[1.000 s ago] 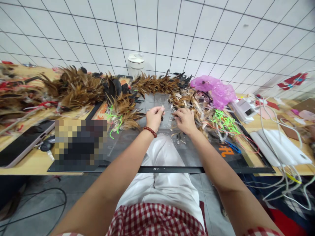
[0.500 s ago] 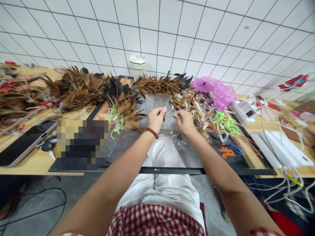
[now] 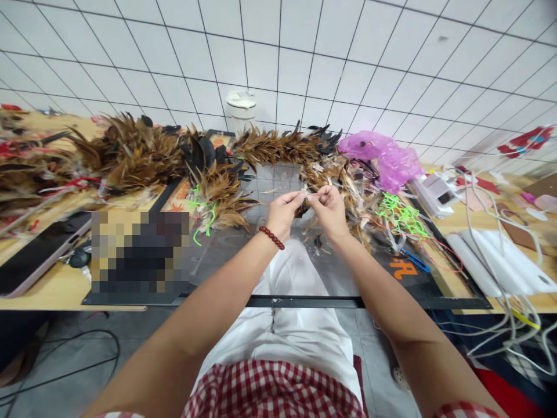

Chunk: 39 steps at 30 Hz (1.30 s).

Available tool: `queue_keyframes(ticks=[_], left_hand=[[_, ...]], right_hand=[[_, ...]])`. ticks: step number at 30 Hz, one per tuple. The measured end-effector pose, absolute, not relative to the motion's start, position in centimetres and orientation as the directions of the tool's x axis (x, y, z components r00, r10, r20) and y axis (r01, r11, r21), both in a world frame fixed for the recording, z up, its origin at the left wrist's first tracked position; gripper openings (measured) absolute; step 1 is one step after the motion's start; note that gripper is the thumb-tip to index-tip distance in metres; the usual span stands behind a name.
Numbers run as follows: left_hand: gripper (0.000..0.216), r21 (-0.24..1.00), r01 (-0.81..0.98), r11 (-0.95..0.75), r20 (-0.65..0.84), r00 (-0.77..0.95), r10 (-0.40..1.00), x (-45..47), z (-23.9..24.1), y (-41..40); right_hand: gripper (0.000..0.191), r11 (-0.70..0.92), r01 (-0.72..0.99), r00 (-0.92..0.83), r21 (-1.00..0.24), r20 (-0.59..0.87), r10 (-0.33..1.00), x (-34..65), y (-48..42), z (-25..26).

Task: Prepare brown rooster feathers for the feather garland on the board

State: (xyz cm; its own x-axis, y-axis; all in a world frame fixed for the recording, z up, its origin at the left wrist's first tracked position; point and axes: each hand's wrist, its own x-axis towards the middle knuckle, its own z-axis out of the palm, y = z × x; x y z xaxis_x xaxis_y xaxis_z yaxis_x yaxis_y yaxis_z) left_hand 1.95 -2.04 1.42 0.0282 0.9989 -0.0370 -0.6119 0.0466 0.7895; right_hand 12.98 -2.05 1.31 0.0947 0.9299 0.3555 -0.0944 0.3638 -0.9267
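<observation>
My left hand [image 3: 284, 212], with a red bead bracelet on its wrist, and my right hand [image 3: 329, 211] meet fingertip to fingertip above the dark cutting mat [image 3: 331, 278]. Both are pinched shut on a small bunch of brown feathers [image 3: 301, 204] held between them. A loose heap of pale and brown feathers [image 3: 343, 186] lies just right of the hands. Bundles of brown and black feathers [image 3: 217, 191] lie to the left, some tied with green cord.
Large feather piles [image 3: 126, 154] cover the left of the table. A white cup [image 3: 241, 110] stands at the wall. A pink plastic bag [image 3: 385, 159], green cords [image 3: 400, 216], white devices and cables [image 3: 491, 255] fill the right. A phone [image 3: 35, 255] lies at left.
My hands have come together and risen slightly; earlier they were a little apart, each pinching feathers low over the mat. The view shifted a bit.
</observation>
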Motion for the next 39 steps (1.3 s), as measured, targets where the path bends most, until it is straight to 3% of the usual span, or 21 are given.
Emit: queue_keyframes(ticks=[6,11,15,22,31,39], left_hand=[[0.021,0.767,-0.636,0.084,-0.054,0.067,0.996,1.6,1.6,-1.9],[0.018,0.808,-0.589,-0.017,0.007,-0.02,1.0,1.6,1.1,-1.3],[0.018,0.833,-0.551,-0.054,0.032,-0.051,0.998,1.8,0.9,-1.4],[0.023,0.787,-0.611,0.09,-0.095,0.024,0.995,1.7,1.7,-2.0],[0.024,0.829,-0.557,0.055,-0.052,0.021,0.998,1.6,1.3,-1.9],[0.029,0.849,-0.522,0.083,-0.11,-0.02,0.994,1.5,1.8,-2.1]], right_hand=[[0.038,0.272,-0.039,0.063,-0.962,0.269,0.961,13.2,-2.2,1.3],[0.035,0.297,-0.013,-0.048,-0.955,0.298,0.953,13.0,-2.7,1.7],[0.025,0.37,0.148,-0.024,-0.917,0.371,0.929,13.2,-3.0,2.0],[0.017,0.4,0.349,-0.008,-0.847,0.424,0.905,13.2,-3.2,2.1],[0.016,0.439,0.442,-0.042,-0.782,0.471,0.881,13.5,-3.3,2.0],[0.024,0.467,0.334,0.019,-0.819,0.501,0.865,14.3,-2.4,1.6]])
